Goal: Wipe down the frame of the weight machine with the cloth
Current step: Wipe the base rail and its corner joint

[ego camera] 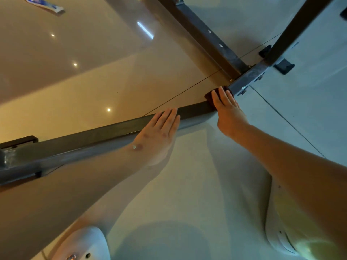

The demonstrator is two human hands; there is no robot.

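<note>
The right forearm (pixel 300 175) leads to the right hand (pixel 228 109), straight fingers pressing the dark red cloth (pixel 208 97) onto the floor-level frame bar (pixel 112 130) beside its joint, while the left hand (pixel 159 132) rests flat on the bar, so wiping seems underway and the next pass probably means sliding the cloth along it.

Both arms bare, outstretched; left grip (pixel 159 132) flat, fingers straight together; right grip (pixel 228 109) palm down, fingers extended.

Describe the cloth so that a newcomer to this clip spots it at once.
Follow the long dark frame bar across the floor toward its junction with the other bars. Just before it, the right hand presses a cloth on the bar. It is dark red, unlike the grey metal.
</note>
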